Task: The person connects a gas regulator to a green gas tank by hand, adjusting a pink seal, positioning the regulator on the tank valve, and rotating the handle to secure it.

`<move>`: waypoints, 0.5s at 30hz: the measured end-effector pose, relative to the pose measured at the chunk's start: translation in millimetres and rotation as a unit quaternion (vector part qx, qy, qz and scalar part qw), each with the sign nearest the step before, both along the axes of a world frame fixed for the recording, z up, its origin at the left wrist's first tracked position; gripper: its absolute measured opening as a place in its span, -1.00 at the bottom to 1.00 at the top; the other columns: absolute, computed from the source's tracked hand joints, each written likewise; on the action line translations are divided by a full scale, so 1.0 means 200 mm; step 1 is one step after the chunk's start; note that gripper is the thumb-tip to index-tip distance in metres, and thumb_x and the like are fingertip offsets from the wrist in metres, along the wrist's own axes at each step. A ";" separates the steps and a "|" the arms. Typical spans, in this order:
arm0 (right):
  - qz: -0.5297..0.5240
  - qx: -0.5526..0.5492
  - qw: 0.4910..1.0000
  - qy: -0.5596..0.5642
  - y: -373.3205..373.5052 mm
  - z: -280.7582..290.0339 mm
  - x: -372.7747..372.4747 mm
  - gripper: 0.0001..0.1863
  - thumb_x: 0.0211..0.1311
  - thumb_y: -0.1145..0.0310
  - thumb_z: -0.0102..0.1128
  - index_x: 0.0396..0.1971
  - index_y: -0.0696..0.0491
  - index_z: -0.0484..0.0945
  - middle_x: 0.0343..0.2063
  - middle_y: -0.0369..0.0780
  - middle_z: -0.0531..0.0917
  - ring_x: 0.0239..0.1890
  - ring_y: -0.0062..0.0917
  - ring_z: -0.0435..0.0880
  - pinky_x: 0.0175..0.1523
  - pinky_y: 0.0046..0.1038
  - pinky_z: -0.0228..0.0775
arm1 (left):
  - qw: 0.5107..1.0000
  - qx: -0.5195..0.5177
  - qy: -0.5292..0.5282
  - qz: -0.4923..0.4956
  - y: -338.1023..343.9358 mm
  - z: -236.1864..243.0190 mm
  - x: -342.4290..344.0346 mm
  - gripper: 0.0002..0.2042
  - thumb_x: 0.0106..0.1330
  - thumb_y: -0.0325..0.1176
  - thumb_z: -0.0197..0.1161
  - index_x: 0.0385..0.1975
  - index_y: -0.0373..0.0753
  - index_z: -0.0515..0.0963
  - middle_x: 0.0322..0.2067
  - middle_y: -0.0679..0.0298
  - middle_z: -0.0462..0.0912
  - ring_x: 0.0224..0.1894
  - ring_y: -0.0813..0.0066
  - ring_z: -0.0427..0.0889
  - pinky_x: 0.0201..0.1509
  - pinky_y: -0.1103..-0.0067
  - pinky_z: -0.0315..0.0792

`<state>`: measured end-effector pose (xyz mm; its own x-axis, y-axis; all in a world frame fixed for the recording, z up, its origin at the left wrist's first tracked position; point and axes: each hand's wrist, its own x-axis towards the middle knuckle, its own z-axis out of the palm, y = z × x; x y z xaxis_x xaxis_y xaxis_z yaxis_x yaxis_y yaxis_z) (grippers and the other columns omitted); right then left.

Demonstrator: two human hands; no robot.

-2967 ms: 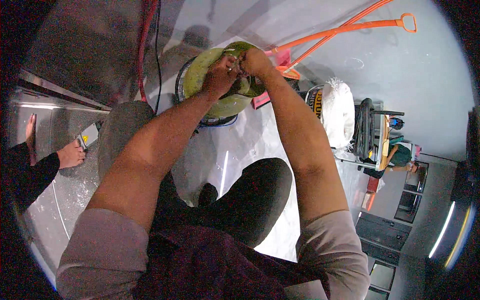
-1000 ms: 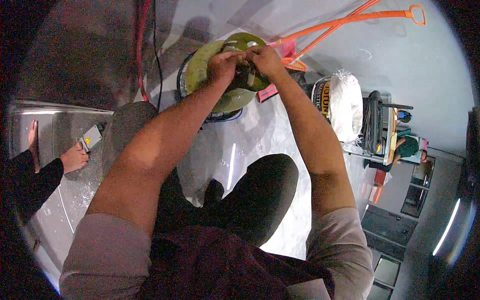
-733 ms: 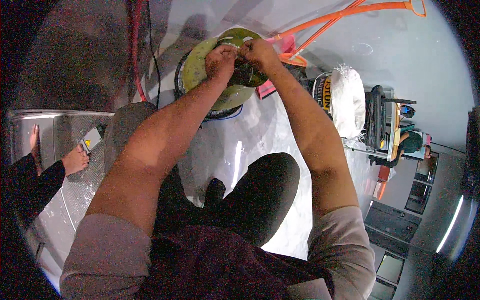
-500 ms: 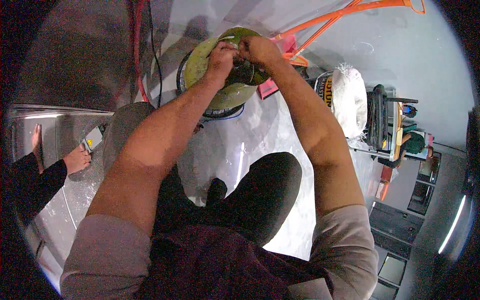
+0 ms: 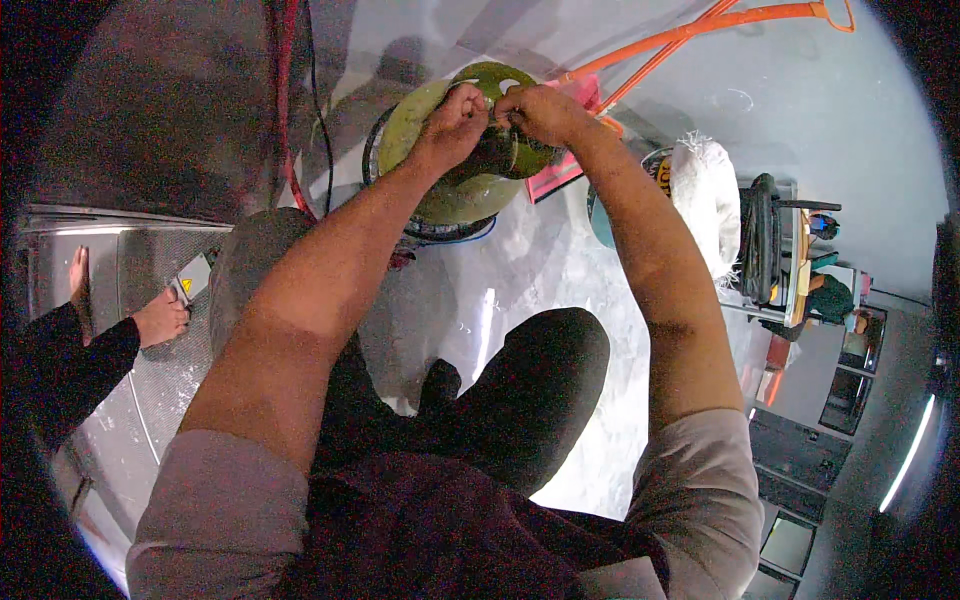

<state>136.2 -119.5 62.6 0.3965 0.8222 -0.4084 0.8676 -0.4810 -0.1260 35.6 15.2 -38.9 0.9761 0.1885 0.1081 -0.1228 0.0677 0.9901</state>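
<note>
A round olive-green cylinder (image 5: 450,200) with a darker green top collar (image 5: 490,72) sits inside a black ring-like base. My left hand (image 5: 460,125) is closed at the left side of the collar, fingers curled over the middle; what it grips is hidden. My right hand (image 5: 530,110) is closed beside it on the right, fingertips pinched at the centre of the collar around something too small to make out. The two hands nearly meet there.
Crossed orange long-handled tools (image 5: 735,17) and a pink item (image 5: 560,182) lie beyond. A white sack (image 5: 700,210) and cart (image 5: 800,265) stand right, a person (image 5: 830,300) farther back. At left another person's hand (image 5: 160,315) holds a silver device on a mesh surface. A red hose (image 5: 290,170) runs nearby.
The whole view has shifted slightly. Both my hands have stayed at the collar, changing finger position, with the left hand now more curled and the right fingertips drawn to the centre.
</note>
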 end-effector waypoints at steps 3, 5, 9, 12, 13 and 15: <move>0.006 0.057 0.998 0.008 -0.06 0.02 -0.04 -0.80 0.08 0.49 0.08 -0.28 -0.01 0.58 -0.24 -0.11 0.59 -0.17 -0.17 0.59 -0.05 -0.25 0.41 | 0.989 0.077 -0.117 0.035 0.01 0.01 -0.01 -0.95 0.27 -0.49 0.06 -0.32 -0.27 0.36 -0.42 0.20 0.51 -0.38 0.22 0.52 -0.21 0.49 0.42; -0.028 0.011 0.998 -0.048 -0.11 0.03 -0.09 -0.78 0.06 0.47 0.10 -0.25 0.02 0.58 -0.22 -0.07 0.59 -0.12 -0.14 0.57 -0.01 -0.22 0.40 | 0.983 0.149 -0.105 0.038 0.02 0.00 -0.02 -0.83 0.29 -0.42 0.06 -0.15 -0.18 0.37 -0.28 0.17 0.54 -0.19 0.25 0.56 -0.05 0.40 0.42; -0.042 0.064 0.993 -0.095 -0.20 0.01 -0.22 -0.75 0.02 0.45 0.13 -0.24 0.10 0.57 -0.22 -0.04 0.59 -0.10 -0.11 0.54 0.02 -0.21 0.38 | 0.977 0.175 -0.115 0.024 0.04 -0.01 -0.03 -0.83 0.26 -0.47 0.04 -0.16 -0.20 0.39 -0.26 0.10 0.55 -0.18 0.17 0.57 -0.04 0.38 0.43; -0.018 0.092 0.990 -0.104 -0.22 0.00 -0.26 -0.73 -0.03 0.44 0.15 -0.26 0.16 0.57 -0.22 -0.02 0.58 -0.09 -0.11 0.52 0.05 -0.21 0.37 | 0.968 0.220 -0.116 0.023 0.04 -0.01 -0.04 -0.80 0.20 -0.50 0.07 -0.16 -0.21 0.43 -0.27 0.11 0.56 -0.16 0.18 0.58 -0.03 0.38 0.44; -0.001 0.086 0.991 -0.106 -0.23 0.00 -0.27 -0.74 -0.04 0.45 0.14 -0.27 0.16 0.57 -0.21 -0.01 0.57 -0.11 -0.09 0.52 0.05 -0.21 0.37 | 0.968 0.225 -0.103 0.037 0.03 0.00 -0.05 -0.80 0.12 -0.49 0.13 -0.23 -0.22 0.44 -0.33 0.11 0.54 -0.22 0.18 0.57 -0.10 0.39 0.44; 0.013 0.079 0.991 -0.110 -0.23 -0.01 -0.29 -0.74 -0.05 0.46 0.13 -0.28 0.16 0.57 -0.20 0.00 0.56 -0.12 -0.08 0.51 0.05 -0.20 0.36 | 0.968 0.230 -0.091 0.047 0.03 0.00 -0.05 -0.79 0.04 -0.48 0.18 -0.29 -0.23 0.46 -0.40 0.12 0.53 -0.29 0.18 0.55 -0.16 0.41 0.45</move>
